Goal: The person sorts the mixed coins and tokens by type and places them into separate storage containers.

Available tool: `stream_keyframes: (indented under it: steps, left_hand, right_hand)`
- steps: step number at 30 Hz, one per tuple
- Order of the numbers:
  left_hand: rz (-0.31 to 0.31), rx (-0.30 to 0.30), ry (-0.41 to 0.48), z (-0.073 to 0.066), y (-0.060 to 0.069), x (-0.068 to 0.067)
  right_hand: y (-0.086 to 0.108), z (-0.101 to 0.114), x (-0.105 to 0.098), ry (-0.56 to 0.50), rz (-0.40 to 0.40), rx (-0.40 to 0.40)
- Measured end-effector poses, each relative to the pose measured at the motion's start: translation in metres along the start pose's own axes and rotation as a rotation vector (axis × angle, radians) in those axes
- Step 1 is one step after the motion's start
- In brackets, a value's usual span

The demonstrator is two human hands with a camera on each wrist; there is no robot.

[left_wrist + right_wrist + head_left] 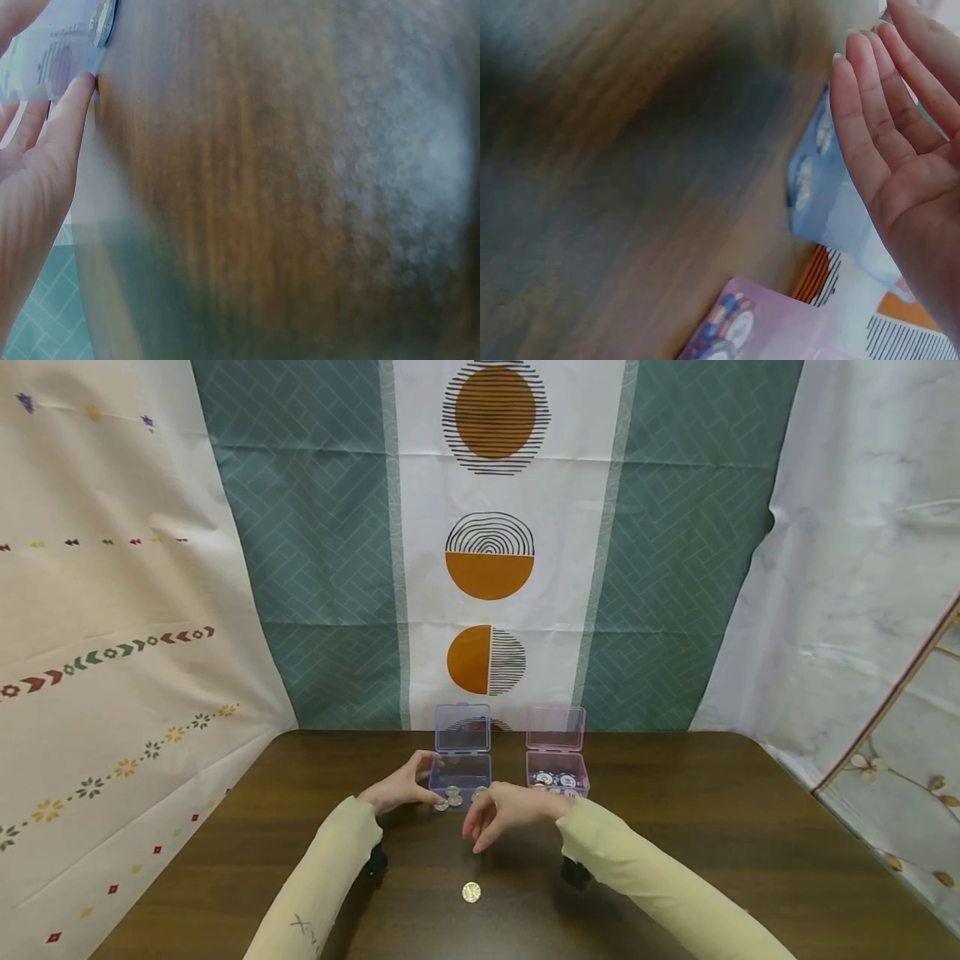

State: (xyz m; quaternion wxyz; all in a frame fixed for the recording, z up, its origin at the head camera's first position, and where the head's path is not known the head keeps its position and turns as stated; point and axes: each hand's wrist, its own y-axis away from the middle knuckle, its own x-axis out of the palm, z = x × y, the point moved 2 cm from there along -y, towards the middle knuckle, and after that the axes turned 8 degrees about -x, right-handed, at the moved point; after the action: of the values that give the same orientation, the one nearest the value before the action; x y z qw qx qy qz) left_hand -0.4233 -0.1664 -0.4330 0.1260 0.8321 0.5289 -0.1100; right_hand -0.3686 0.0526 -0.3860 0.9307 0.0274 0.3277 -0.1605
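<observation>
A blue see-through plastic box [461,770] stands on the table with its lid raised and several coins [454,797] inside. At its left side my left hand [401,787] holds it, the thumb near the front and fingers towards the back. My right hand [512,807] hovers in front of the box's right corner, fingers loosely bent and pointing down. Nothing shows in the right palm [919,187] in the right wrist view. One gold coin [471,892] lies on the table below the right hand, apart from it.
Right of the blue box, a pink see-through box [534,760] stands with its lid up, holding several poker chips [556,778]; my right wrist partly covers its front. The dark wooden table [637,768] meets a patterned cloth [315,543] at the back.
</observation>
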Motion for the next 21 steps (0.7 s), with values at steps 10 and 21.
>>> stream_keyframes:
  steps: [10,21]
  left_hand:
    - [0.001,0.001,0.007,0.000,-0.001,0.000]
    - [-0.009,-0.011,-0.005,0.001,-0.001,0.000]
  right_hand:
    - [0.001,-0.001,0.016,-0.039,0.071,-0.009]
    - [-0.004,-0.005,0.029,0.057,0.111,0.011]
